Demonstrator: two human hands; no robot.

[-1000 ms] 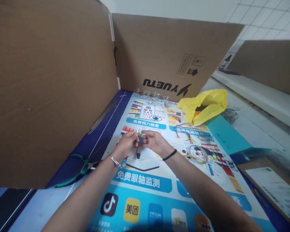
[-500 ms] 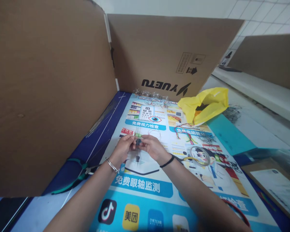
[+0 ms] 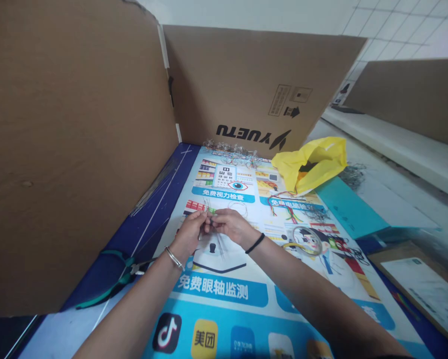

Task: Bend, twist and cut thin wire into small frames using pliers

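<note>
In the head view, my left hand (image 3: 191, 232) and my right hand (image 3: 234, 227) meet over the printed poster. The fingers of both are pinched on a small bundle of thin wires (image 3: 206, 203), whose fine ends stick up above the fingertips. More faint strands hang below the right fingertips, blurred. What the wires join at is hidden by my fingers. Pliers with green handles (image 3: 113, 290) lie left of my left forearm, partly behind it. A coil of yellow and pale wire (image 3: 306, 242) rests to the right of my right wrist.
Cardboard panels (image 3: 224, 80) stand at the back and left. A yellow bag (image 3: 313, 167), a teal folder (image 3: 347, 209) and tangled wire (image 3: 353, 174) lie at right. Clear twisted pieces (image 3: 233, 152) line the back. Straight wires (image 3: 154, 187) lie left; coloured wires (image 3: 293, 215) lie nearer.
My fingertips have drawn closer together, and the small dark blue piece seen between them is now covered. The whole view has shifted slightly.
</note>
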